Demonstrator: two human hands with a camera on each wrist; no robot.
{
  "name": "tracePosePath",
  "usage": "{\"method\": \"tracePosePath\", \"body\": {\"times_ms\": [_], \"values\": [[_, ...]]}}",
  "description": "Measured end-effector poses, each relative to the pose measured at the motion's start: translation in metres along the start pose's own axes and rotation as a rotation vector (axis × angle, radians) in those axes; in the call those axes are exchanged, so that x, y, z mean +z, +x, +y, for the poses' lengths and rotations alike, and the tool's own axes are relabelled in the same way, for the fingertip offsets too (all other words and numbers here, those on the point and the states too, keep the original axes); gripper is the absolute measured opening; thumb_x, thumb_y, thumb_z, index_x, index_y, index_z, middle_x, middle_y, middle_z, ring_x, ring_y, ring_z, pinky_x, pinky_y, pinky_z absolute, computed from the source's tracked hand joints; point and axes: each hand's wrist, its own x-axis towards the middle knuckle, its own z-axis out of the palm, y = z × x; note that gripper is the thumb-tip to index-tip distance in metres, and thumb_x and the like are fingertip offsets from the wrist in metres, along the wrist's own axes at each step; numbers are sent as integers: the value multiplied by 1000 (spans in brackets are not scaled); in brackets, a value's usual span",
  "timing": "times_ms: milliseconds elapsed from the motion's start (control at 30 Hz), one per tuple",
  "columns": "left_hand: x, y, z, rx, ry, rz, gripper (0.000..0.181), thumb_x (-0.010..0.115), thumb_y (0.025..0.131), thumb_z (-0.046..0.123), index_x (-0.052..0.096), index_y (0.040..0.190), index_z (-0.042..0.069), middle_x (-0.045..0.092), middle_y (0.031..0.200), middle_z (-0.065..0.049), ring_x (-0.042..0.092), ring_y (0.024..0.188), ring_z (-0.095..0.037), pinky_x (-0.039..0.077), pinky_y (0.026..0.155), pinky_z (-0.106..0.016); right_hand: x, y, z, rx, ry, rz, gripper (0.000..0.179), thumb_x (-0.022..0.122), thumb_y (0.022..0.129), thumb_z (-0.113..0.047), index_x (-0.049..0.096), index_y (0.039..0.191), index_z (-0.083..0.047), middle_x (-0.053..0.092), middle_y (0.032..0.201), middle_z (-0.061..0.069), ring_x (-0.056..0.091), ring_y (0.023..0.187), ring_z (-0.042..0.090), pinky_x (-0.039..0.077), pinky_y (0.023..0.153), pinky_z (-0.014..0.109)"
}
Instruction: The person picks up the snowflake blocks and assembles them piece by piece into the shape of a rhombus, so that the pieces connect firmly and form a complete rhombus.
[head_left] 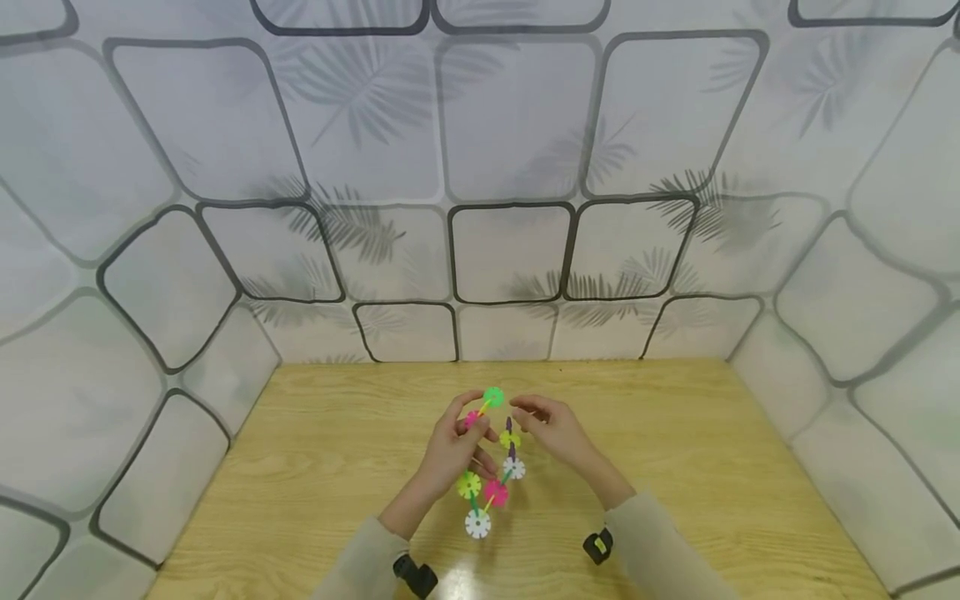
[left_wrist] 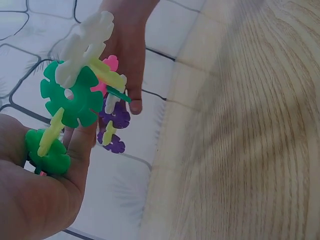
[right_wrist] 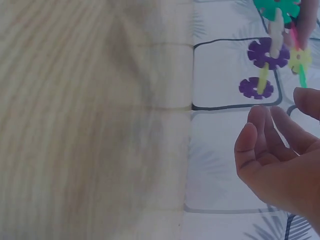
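A chain of interlocking plastic snowflake discs hangs in a bent loop, with a white disc [head_left: 477, 524] at its lowest point. My left hand [head_left: 442, 454] grips the chain near a pink disc [head_left: 472, 419]. One end rises to a bright green disc [head_left: 493, 397]; the other ends in a purple disc [right_wrist: 256, 88]. Yellow, pink and white discs sit along the loop, joined edge to edge at crossed angles. Just right of the purple end is my right hand [head_left: 558, 429], its fingers loosely bent with nothing between them. The left palm partly hides a green disc [left_wrist: 48, 152].
Below the hands spreads a light wood-grain table [head_left: 337, 417]. A patterned wall covering [head_left: 510, 250] with leaves and rounded outlines rises behind it and along both sides. Dark bands with small devices [head_left: 415, 575] are on the wrists.
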Motion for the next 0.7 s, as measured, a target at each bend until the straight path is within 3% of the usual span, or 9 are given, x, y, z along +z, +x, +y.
{"method": "tracePosePath", "body": {"times_ms": [167,400,533,700], "values": [[0,1,-1,1,-13,-1,50,49,113,15,34,161,17,69,91,-4,72,56,-16,66,59,-40,6,-6,9,19,18,-22,44,56,111,-30,63,140,2,73,126,17,71,99,27,62,83,47],[2,1,0,6,-12,13,52,49,113,14,33,162,16,69,90,-4,72,56,-15,65,59,-36,14,-12,10,100,89,-32,51,47,114,-37,60,144,2,72,119,19,68,90,18,58,74,36],[3,1,1,4,-23,30,52,51,112,13,34,162,17,70,93,-12,72,57,-14,65,59,-35,16,-11,7,105,127,-26,50,47,114,-36,59,145,1,71,116,20,67,89,16,55,71,29],[3,2,-1,15,-33,30,52,49,113,13,33,162,16,70,95,-19,73,57,-14,66,60,-37,18,-8,7,126,130,-29,53,49,113,-38,58,146,2,70,125,22,68,92,18,55,71,28]]}}
